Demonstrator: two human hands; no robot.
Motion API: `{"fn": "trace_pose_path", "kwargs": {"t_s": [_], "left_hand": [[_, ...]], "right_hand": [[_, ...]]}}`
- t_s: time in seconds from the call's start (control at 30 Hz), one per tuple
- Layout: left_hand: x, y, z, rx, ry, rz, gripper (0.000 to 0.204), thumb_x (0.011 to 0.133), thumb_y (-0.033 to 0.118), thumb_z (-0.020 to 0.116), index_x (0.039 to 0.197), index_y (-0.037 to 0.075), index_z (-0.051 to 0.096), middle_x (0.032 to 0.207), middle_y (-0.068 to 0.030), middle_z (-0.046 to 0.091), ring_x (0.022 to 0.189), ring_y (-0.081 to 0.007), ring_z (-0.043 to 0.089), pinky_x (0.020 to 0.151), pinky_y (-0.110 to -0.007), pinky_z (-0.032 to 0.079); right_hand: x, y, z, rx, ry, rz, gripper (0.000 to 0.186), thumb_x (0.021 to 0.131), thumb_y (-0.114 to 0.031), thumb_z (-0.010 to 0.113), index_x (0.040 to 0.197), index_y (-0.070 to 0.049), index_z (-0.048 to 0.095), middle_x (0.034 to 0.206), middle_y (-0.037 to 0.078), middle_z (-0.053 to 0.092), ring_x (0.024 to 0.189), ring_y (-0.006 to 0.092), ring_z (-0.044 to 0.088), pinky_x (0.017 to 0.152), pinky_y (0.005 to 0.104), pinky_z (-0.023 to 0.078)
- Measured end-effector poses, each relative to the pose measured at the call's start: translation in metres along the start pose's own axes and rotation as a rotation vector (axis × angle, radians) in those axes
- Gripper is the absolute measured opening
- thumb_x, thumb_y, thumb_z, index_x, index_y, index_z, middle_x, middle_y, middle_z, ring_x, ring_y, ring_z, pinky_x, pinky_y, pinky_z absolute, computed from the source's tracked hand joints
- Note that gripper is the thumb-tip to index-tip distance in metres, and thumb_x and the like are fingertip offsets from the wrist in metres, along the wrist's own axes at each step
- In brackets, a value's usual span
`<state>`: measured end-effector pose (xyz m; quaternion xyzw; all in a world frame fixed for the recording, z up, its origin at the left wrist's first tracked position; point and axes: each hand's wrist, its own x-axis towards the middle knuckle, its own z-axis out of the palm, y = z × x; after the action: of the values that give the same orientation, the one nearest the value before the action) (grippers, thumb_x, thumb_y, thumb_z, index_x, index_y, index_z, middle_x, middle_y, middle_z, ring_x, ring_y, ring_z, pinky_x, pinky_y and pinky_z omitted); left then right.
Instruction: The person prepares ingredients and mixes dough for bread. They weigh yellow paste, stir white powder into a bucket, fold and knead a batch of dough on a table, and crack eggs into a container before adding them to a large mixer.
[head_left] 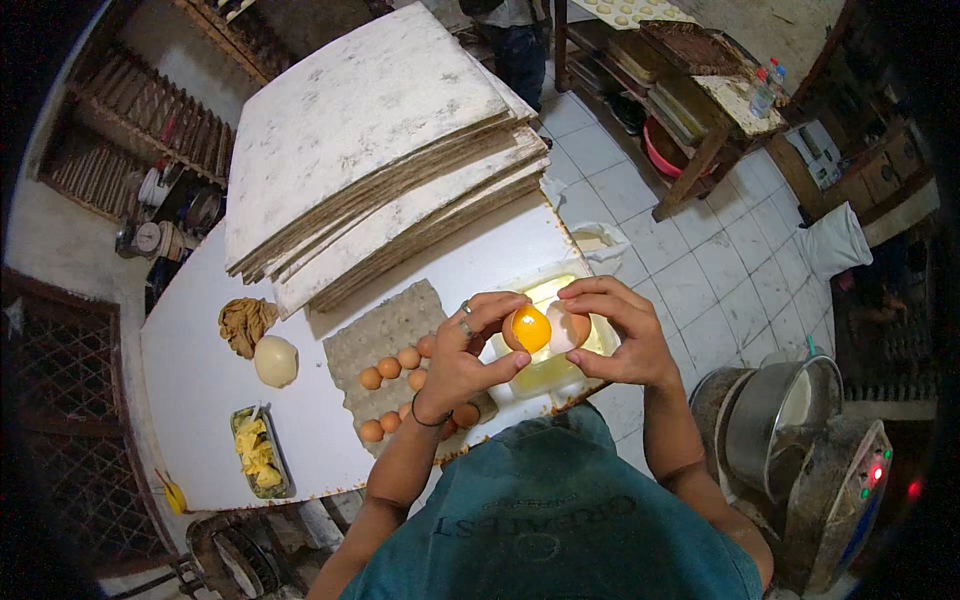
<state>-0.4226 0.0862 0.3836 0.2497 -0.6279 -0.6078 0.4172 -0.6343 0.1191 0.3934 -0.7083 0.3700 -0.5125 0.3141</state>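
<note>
A cracked egg is parted into two shell halves between my hands, above a clear plastic tub (545, 377). My left hand (462, 352) pinches the brown eggshell half (509, 332), with a whole orange yolk (532, 328) in it. In the fingers of my right hand (632, 335) is the other eggshell half (571, 328), its pale inside turned toward the yolk. Pale yellowish, clear liquid like egg white lies in the tub. Left of it, partly under my left forearm, a grey cardboard egg tray (362, 345) carries several brown eggs (409, 357).
Stacked floury boards (370, 130) cover the table's far side. A dough ball (276, 361), a brown cloth (246, 325) and a tub of yellow fat (258, 450) sit at left. A metal mixing bowl (775, 425) stands beside me at right; a wooden table (700, 180) is beyond.
</note>
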Motion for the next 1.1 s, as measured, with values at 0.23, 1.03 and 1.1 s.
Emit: {"fn": "trace_pose_path", "kwargs": {"t_s": [0.23,1.03,1.1], "left_hand": [[0.004,0.005,0.005,0.149,-0.021,0.024,0.048,0.067,0.005,0.069,0.112,0.003,0.054,0.108,-0.0108,0.049,0.102,-0.0196,0.049,0.089,-0.029,0.041],[-0.027,-0.094,0.001,0.705,0.285,-0.153,0.04,0.067,0.004,0.067,0.105,0.002,0.054,0.103,-0.0084,0.052,0.095,-0.0186,0.052,0.082,-0.03,0.046],[-0.032,-0.102,0.016,0.424,0.348,-0.294,0.043,0.071,0.003,0.065,0.111,0.001,0.05,0.103,-0.0083,0.051,0.094,-0.0175,0.052,0.081,-0.029,0.046]], "right_hand": [[-0.011,0.01,0.005,0.216,0.05,0.08,0.044,0.061,-0.002,0.07,0.102,-0.001,0.054,0.107,0.014,0.052,0.099,0.022,0.053,0.086,0.0305,0.044],[-0.038,0.05,-0.008,0.804,0.379,0.004,0.048,0.064,0.004,0.067,0.106,-0.003,0.044,0.115,0.018,0.044,0.108,0.0231,0.045,0.093,0.0354,0.036],[-0.048,0.048,-0.022,0.776,0.417,-0.015,0.048,0.064,0.003,0.067,0.106,-0.003,0.044,0.114,0.017,0.045,0.108,0.0228,0.045,0.093,0.0355,0.036]]}}
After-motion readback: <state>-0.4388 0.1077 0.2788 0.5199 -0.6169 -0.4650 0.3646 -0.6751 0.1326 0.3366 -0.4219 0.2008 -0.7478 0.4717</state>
